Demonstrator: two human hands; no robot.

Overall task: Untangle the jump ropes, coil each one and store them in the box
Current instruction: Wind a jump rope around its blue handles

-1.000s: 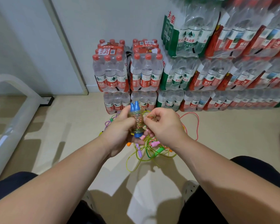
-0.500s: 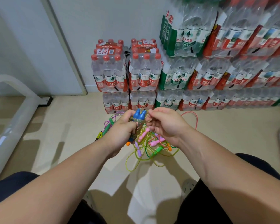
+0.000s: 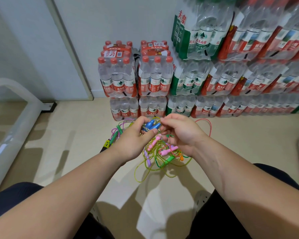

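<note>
The wound rope (image 3: 146,129) with its two blue handles (image 3: 151,125) sits in the left hand (image 3: 133,142), whose fingers and thumb are curled round it, just above the tangle of ropes (image 3: 159,157). The right hand (image 3: 181,133) is right beside it, fingers curled, its fingertips pinching a thin yellow-green loop of that rope's cord at the handle tips.

A second ago the blue handles stood upright with the coil plain between the hands. Now they lean over to the right and lie deeper in the left hand, with most of the coil hidden.

The tangle lies on a pale beige floor (image 3: 67,135). A pink rope (image 3: 209,125) loops out to its right. Behind the tangle, packs of water bottles (image 3: 152,78) are stacked against a grey-white wall (image 3: 97,23). Well to its left runs a bent white tube (image 3: 12,128). Nearer than the tangle are the person's dark-clad knees (image 3: 12,200).
</note>
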